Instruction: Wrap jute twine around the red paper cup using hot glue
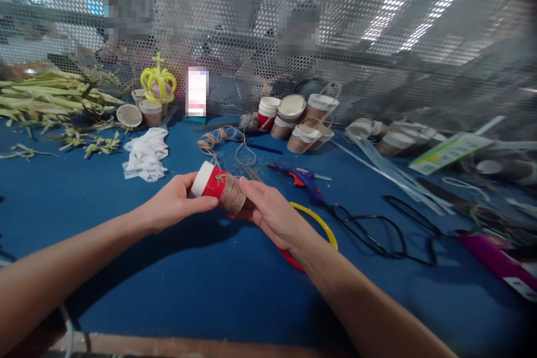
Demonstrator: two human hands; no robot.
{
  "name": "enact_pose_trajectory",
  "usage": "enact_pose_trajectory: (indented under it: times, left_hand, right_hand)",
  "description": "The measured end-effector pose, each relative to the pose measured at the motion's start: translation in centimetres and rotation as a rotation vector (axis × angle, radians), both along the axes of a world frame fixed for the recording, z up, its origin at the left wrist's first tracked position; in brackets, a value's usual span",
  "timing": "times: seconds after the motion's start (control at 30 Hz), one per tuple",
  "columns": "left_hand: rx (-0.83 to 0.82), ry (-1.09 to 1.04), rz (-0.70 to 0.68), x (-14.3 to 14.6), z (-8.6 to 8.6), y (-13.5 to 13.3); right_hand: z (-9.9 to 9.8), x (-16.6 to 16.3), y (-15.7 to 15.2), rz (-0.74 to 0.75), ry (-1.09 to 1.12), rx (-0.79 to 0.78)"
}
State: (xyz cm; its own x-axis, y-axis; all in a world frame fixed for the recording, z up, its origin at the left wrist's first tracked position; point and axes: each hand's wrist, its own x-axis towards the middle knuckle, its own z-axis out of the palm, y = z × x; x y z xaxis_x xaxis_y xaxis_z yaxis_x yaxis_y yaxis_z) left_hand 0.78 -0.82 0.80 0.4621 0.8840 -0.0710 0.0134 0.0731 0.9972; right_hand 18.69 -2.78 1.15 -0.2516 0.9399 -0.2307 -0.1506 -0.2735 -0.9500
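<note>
A red and white paper cup [216,185] lies tilted on its side between my hands, above the blue table. Brown twine [232,194] is wound round its right part, with a small tangle of twine on the red. My left hand [179,197] grips the white end, thumb along the near side. Closed round the twine-wrapped end is my right hand [271,210], its lower fingers partly hidden beneath the cup. Loose twine [216,140] lies in coils just behind the cup. A blue glue gun [300,176] rests to the right of my right hand.
Twine-wrapped cups [302,137] stand at the back, near a perforated metal screen [251,39]. Glue sticks [390,170] and a black cord [377,235] spread rightward. White cloth [146,154], dry husks [46,95], a yellow crown [158,81] and a lit phone [197,92] are farther left.
</note>
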Motion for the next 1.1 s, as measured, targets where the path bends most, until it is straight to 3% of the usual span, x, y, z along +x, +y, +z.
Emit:
enact_pose_trajectory:
  times: [0.2, 0.67, 0.83, 1.03, 1.1]
  left_hand:
    - [0.034, 0.043, -0.023, 0.1, 0.0, -0.1]
    - [0.055, 0.060, -0.065, 0.2, 0.3, -0.2]
    - [-0.004, 0.027, -0.171, -1.0, 1.3, 0.6]
    - [-0.258, -0.170, -0.061, -0.9, 0.9, 0.9]
    - [-0.317, -0.221, -0.041, -0.6, 0.7, 0.8]
  right_hand:
    - [-0.5, -0.3, -0.4, -0.070, -0.047, 0.070]
    - [-0.6, -0.1, -0.4, -0.069, -0.160, 0.147]
    - [-0.4, 0.0, -0.6, -0.096, -0.425, 0.499]
    - [-0.9, -0.1, -1.0, -0.062, -0.765, 1.048]
    - [-0.9, -0.1, -1.0, -0.034, -0.816, 1.165]
